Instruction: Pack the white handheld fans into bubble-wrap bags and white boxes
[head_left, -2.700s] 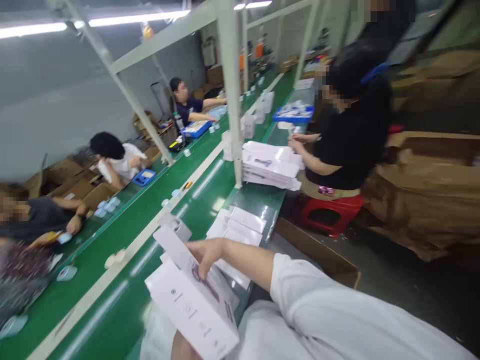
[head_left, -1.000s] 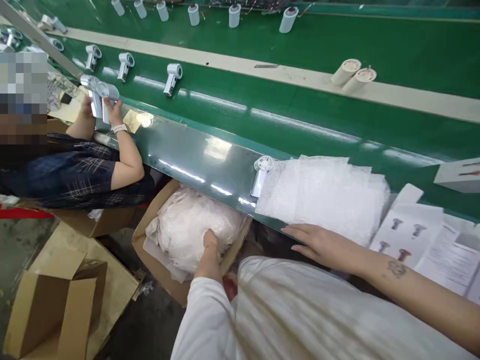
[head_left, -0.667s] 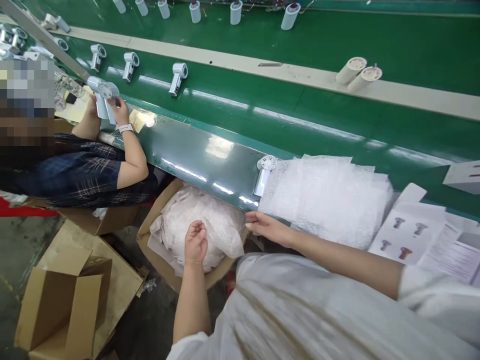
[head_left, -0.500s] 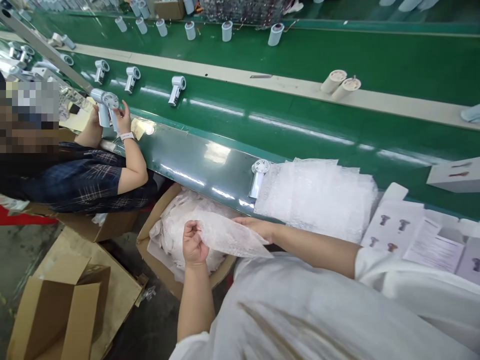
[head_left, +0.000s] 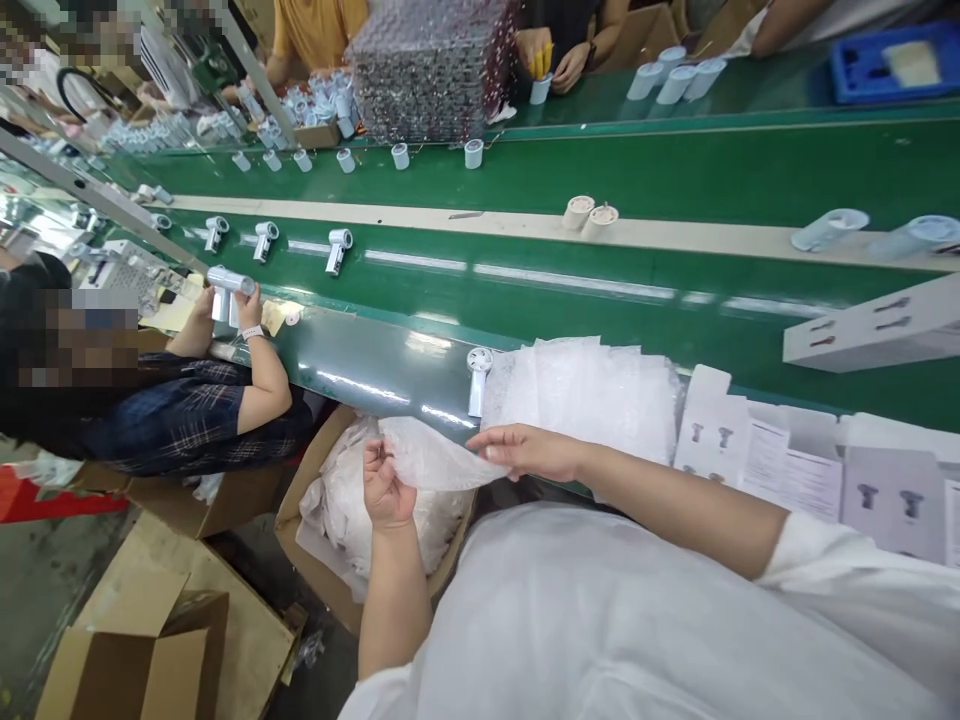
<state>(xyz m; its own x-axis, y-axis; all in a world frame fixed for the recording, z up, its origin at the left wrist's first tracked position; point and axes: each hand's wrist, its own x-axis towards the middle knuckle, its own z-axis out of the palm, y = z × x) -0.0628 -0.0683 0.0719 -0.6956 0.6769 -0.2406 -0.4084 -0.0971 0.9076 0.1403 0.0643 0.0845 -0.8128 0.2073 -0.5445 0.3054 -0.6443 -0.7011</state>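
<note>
A translucent white bubble-wrap bag point(head_left: 439, 458) stretches between my two hands above an open cardboard box. My left hand point(head_left: 390, 487) pinches the bag's left end with curled fingers. At the other end, my right hand point(head_left: 534, 452) has the bag's edge between thumb and fingers. The cardboard box point(head_left: 311, 500) below is full of similar loose bags point(head_left: 431, 520). Just beyond my right hand, a stack of flat bubble-wrap bags point(head_left: 589, 385) lies overlapped on the table edge. A small white handheld fan point(head_left: 478, 382) rests at the stack's left side.
White printed boxes point(head_left: 720, 430) stand at the right. Several fans point(head_left: 339, 252) lie along the green conveyor point(head_left: 525, 300). A co-worker point(head_left: 255, 385) at the left holds a fan. Other people work across the line. An open carton point(head_left: 127, 650) sits on the floor at lower left.
The view has tilted up, showing more of the far side. My right hand has come round into view at the bag's right end, its fingers and thumb now showing. My left hand keeps its pinch.
</note>
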